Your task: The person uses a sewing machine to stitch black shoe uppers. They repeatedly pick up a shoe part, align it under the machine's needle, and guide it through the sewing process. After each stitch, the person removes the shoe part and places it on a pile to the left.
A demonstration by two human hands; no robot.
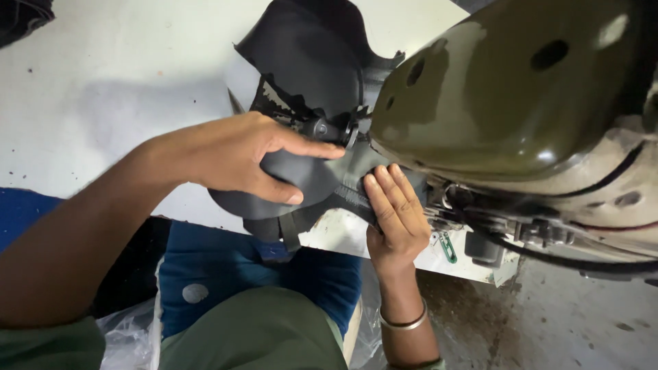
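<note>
My left hand (240,157) grips a black leather-like piece (312,179), with the fingers over its top and the thumb along its lower edge. My right hand (394,212) comes up from below. Its fingers lie flat and close together on the same piece, right beside the olive-green sewing machine head (507,89). The upper part of the black piece curls up and away behind the machine. A thin metal bangle (404,322) circles my right wrist. The needle area is hidden by the machine head and the piece.
The white, speckled work table (103,89) spreads to the left and behind. Below its edge are a blue cloth (226,264), my green-clad lap (253,329) and clear plastic (123,336). A small green clip-like item (447,247) and black cables (548,257) sit under the machine.
</note>
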